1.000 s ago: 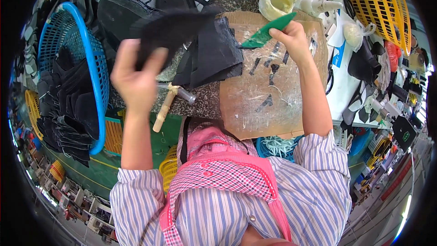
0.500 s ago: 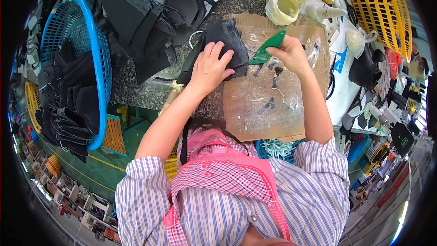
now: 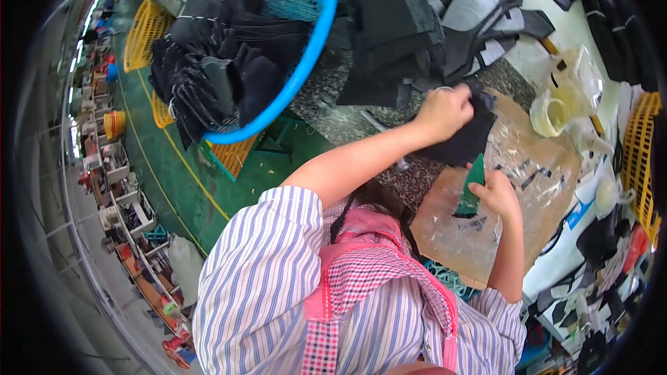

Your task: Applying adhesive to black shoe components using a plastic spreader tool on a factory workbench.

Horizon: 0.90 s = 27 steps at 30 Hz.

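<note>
1. Black fabric piece (image 3: 464, 140) is the thing being handled here: it lies flat on the brown work board (image 3: 486, 236), up at the board's far-left corner, pretty much in the middle of the bench.
2. Nearest to the camera is the person's own striped shirt (image 3: 278, 292) with a pink checked apron (image 3: 368, 285) over it, filling the bottom of the view.
3. Right hand (image 3: 497, 194) sits on the board just this side of the fabric. Fingers are curled closed around a green scraper-like tool (image 3: 471, 191), which stands tilted with its upper end touching the fabric's near edge.
4. Left hand (image 3: 445, 107) reaches across from the left and rests on the far-left edge of the fabric. Fingers are bunched up, pinching or pressing the cloth; can't tell for sure which.
5. Board itself is smeared with shiny glue-ish patches and dark scraps, and it rests on a speckled grey benchtop (image 3: 333, 114).
6. Just beyond the board to the right is a cream-coloured round tub (image 3: 549, 114), next to a clear plastic container (image 3: 580, 80).
7. Further back, a heap of black and grey cut pieces (image 3: 445, 14) is piled up on the bench.
8. Off to the far left, a blue mesh basket (image 3: 306, 62) stuffed with more black pieces hangs over the green floor (image 3: 187, 173).
</note>
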Motion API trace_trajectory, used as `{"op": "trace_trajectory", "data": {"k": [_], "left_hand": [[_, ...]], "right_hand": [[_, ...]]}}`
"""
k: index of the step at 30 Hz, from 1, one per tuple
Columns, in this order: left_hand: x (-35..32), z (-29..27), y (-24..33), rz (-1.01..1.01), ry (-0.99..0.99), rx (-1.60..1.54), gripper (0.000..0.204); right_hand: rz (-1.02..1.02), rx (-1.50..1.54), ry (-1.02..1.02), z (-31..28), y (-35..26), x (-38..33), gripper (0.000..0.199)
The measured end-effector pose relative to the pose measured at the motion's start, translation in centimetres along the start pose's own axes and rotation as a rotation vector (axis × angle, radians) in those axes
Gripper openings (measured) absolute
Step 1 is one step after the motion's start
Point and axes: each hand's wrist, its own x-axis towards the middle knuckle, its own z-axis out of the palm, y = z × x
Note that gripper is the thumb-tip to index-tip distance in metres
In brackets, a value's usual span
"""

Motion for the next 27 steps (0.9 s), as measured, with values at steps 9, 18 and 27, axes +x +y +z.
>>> {"op": "trace_trajectory", "data": {"k": [9, 18, 27], "left_hand": [[3.3, -8.1, 2.0, -0.058, -0.445, -0.284, 0.025], [2.9, -2.2, -2.2, -0.183, -0.52, -0.078, 0.049], [2.4, -1.3, -3.6, -0.229, -0.476, 0.026, 0.043]], "right_hand": [[-0.016, 0.796, 0.485, -2.9, 2.9, -0.9, 0.01], [-0.337, 0.76, 0.668, -4.2, -0.2, 4.1, 0.013], [-0.112, -0.087, 0.507, -2.9, -1.7, 4.0, 0.011]]}}
